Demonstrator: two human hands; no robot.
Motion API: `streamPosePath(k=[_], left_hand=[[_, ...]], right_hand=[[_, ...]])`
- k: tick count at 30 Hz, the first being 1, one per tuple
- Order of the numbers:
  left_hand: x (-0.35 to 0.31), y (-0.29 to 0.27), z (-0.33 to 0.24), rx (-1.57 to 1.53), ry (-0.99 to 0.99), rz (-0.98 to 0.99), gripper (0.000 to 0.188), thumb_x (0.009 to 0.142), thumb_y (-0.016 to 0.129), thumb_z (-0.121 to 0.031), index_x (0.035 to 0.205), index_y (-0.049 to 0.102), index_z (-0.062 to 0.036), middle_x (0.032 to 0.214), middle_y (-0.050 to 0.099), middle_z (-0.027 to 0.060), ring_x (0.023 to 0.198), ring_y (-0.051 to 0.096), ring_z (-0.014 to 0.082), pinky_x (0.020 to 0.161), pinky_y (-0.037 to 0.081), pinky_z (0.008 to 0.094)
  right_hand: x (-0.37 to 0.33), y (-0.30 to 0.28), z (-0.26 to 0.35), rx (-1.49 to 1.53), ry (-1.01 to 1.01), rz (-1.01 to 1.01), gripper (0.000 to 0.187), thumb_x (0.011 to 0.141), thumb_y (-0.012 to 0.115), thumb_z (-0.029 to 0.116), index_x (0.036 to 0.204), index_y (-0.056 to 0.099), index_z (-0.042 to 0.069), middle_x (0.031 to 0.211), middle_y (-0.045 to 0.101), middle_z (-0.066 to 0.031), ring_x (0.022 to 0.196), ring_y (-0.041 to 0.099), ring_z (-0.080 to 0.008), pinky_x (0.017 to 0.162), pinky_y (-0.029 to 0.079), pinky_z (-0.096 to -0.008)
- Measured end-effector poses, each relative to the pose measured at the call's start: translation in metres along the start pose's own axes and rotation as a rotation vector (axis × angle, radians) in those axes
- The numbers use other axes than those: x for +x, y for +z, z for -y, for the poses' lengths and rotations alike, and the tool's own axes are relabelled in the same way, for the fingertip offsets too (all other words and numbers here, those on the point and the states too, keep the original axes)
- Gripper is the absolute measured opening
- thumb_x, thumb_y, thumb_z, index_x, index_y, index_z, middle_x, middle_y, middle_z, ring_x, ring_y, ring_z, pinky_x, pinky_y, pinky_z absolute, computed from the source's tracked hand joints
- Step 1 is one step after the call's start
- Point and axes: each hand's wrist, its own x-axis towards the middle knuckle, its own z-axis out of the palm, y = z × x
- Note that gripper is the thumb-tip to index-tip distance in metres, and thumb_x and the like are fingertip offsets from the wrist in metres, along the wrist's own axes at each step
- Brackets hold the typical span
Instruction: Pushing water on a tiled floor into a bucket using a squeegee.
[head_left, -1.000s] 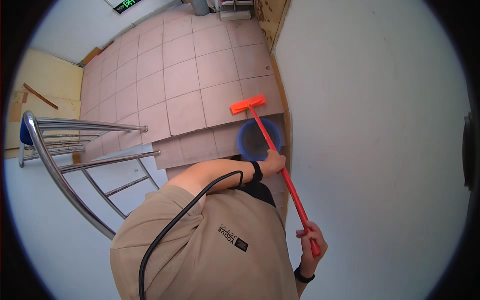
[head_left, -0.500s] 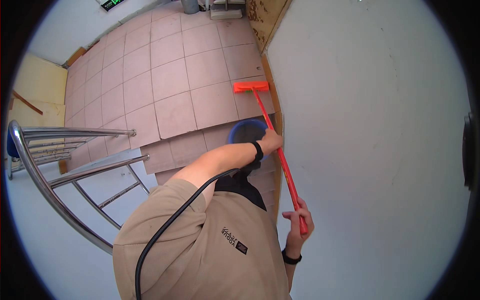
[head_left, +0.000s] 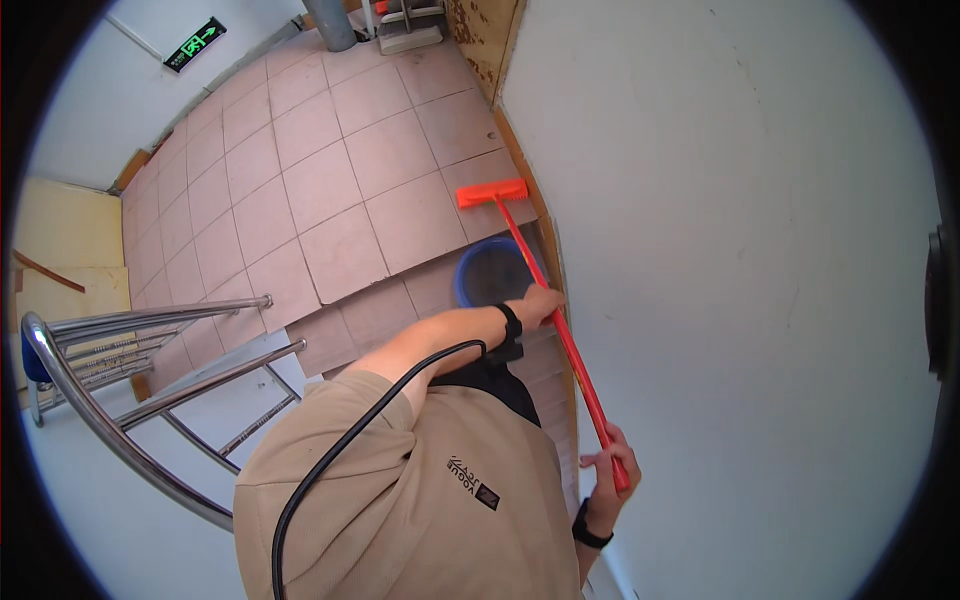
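Gripping a red-handled scrub brush [head_left: 575,353] | left hand [head_left: 543,304] closed around mid-handle | right hand [head_left: 611,472] curled around the handle's near end | orange bristled head [head_left: 491,194] over pink floor tiles [head_left: 335,240] near white wall [head_left: 720,270], contact unclear | blue bucket [head_left: 461,278] beneath handle.

Black rectangular sign [head_left: 195,44], green running figure [head_left: 193,46] and arrow [head_left: 209,33], on white wall [head_left: 100,120]; dark lettering [head_left: 463,475] and square emblem [head_left: 488,496] on tan fabric shirt [head_left: 340,500].
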Motion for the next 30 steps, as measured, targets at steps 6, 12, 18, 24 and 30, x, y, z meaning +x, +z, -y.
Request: streamPosePath(k=[6,12,18,24,30], left_hand=[[-0.026,0.017,0.036,-0.094,-0.044,0.0,0.018,0.086,0.068,-0.016,0.08,0.058,-0.0019,0.075,0.063,0.0083,0.062,0.061,0.0193,0.048,0.048,0.033],[-0.029,0.011,0.028,-0.04,-0.036,0.021,0.019,0.086,0.068,-0.015,0.079,0.058,-0.0012,0.075,0.063,0.0092,0.06,0.06,0.0195,0.046,0.046,0.0329],[0.002,-0.03,-0.006,-0.028,0.093,-0.051,0.023,0.084,0.069,-0.014,0.088,0.054,0.0031,0.073,0.058,0.0104,0.058,0.059,0.0204,0.043,0.045,0.0345],[0.037,-0.078,-0.044,0.11,0.206,-0.229,0.058,0.085,0.068,-0.012,0.123,0.03,0.0099,0.083,0.058,0.0153,0.06,0.061,0.0233,0.044,0.048,0.0362],[0.044,-0.09,-0.056,0.245,0.142,-0.268,0.061,0.086,0.063,-0.009,0.127,0.022,0.0105,0.089,0.06,0.0209,0.066,0.065,0.0293,0.048,0.054,0.0392]], right_hand=[[-0.028,-0.031,0.014,-0.02,0.026,-0.031,0.009,0.093,0.058,0.009,0.089,0.061,0.002,0.069,0.067,-0.0158,0.116,0.059,-0.033,0.084,0.055,-0.041],[-0.022,-0.031,0.018,-0.002,0.038,-0.023,0.012,0.095,0.059,0.013,0.091,0.06,0.002,0.08,0.07,-0.0194,0.109,0.063,-0.0308,0.091,0.052,-0.0412],[0.009,0.01,-0.001,0.007,-0.013,0.079,0.011,0.096,0.057,0.011,0.09,0.06,0.002,0.069,0.068,-0.0142,0.128,0.051,-0.0353,0.095,0.051,-0.0428],[0.033,0.048,-0.032,0.095,-0.05,0.151,0.005,0.093,0.061,0.005,0.094,0.062,0.0,0.136,0.054,-0.0255,0.079,0.069,-0.0199,0.08,0.057,-0.0328],[0.04,0.058,-0.022,0.196,0.13,0.167,0.009,0.093,0.064,0.008,0.09,0.063,0.001,0.123,0.064,-0.0252,0.121,0.059,-0.0283,0.101,0.046,-0.0402]])
